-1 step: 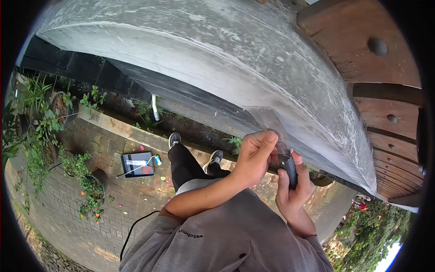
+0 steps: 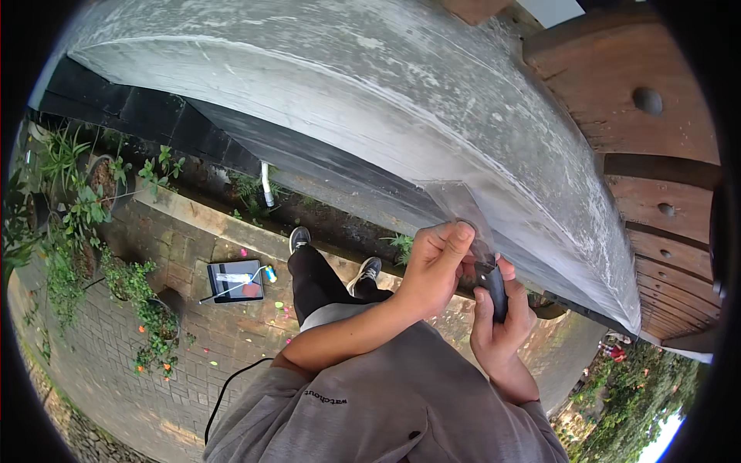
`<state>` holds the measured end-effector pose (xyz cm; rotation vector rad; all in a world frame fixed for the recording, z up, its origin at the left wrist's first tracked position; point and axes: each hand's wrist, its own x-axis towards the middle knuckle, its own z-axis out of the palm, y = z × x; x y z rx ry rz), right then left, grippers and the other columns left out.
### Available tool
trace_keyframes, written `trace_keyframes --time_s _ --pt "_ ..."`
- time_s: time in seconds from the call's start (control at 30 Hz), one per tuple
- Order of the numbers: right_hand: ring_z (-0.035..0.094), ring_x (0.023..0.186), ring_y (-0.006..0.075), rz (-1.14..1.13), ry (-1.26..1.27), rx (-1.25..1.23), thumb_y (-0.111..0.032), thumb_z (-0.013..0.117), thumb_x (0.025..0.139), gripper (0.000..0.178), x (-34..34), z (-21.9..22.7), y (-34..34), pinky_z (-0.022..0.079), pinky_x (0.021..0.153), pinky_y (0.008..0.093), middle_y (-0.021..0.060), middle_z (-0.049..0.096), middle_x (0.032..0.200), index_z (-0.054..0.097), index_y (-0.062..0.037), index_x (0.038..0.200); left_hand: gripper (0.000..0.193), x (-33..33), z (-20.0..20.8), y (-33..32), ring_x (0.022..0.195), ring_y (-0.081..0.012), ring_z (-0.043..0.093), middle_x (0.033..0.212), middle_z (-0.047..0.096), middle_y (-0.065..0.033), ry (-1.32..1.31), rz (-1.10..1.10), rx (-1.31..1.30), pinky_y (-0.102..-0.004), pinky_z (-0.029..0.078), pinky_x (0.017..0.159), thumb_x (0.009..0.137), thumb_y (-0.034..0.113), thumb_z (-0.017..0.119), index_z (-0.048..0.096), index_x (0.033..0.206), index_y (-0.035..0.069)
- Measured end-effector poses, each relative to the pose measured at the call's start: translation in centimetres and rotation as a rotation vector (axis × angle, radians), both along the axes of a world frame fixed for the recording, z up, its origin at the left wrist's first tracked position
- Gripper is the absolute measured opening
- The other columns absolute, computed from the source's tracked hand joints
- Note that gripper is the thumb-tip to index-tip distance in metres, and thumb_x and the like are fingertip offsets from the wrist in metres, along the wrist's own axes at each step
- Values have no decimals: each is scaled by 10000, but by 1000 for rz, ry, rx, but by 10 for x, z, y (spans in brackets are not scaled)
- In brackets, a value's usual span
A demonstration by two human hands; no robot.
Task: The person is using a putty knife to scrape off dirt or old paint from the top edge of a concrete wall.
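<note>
Held in front of me is a putty knife (image 2: 465, 204) with a broad, thin metal blade and a dark handle. My left hand (image 2: 431, 272) pinches the blade between thumb and fingers, close to where it meets the handle. Around the dark handle, the fingers and thumb of my right hand (image 2: 503, 328) are closed. The blade's wide end points up and away from me, in front of the pale face of a grey concrete ledge (image 2: 432, 85). Whether it touches the ledge, I cannot tell.
Brown wooden slats (image 2: 617, 85) stand along the ledge's right side. Below runs a planted ditch with a white pipe (image 2: 266, 184). A black tray (image 2: 235, 272) holding a roller-like tool lies on the brick paving (image 2: 193, 378). Potted plants (image 2: 158, 320) stand at the left.
The surroundings have shifted very slightly in the view. Both hands keep the same grip on the putty knife.
</note>
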<state>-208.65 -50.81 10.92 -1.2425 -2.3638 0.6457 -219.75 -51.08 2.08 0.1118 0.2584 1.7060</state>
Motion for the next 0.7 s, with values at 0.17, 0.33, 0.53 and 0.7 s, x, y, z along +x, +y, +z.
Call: trace_keyframes --time_s 0.17,0.33,0.53,0.7 --pt "648 739 232 -7 -4 83 -48 628 846 309 -59 -1 -13 488 668 302 180 645 869 545 80 1115 497 -57 12 -14 810 -296 684 810 675 -188 21 -1 -48 -421 561 753 966 418 434 630 863 -27" --pt "651 636 287 54 -33 95 -65 661 838 279 -110 10 -30 493 567 331 182 632 786 548 69 1054 490 -106 22 -30 769 -284 684 793 675 -183 -83 2 -53 -401 561 738 966 434 429 622 840 2" --pt "662 670 340 73 38 88 -71 630 866 218 -166 10 -40 494 570 357 198 632 781 540 48 1026 420 -161 30 -41 719 -215 686 786 678 -149 -9 65 -96 -325 564 668 962 440 454 579 872 50" --pt "619 795 441 250 159 -16 -59 593 876 212 -230 1 -20 488 596 430 273 615 844 503 37 1041 484 -220 33 -37 752 -224 662 775 644 -139 52 346 -227 -339 557 674 946 485 459 550 863 17"
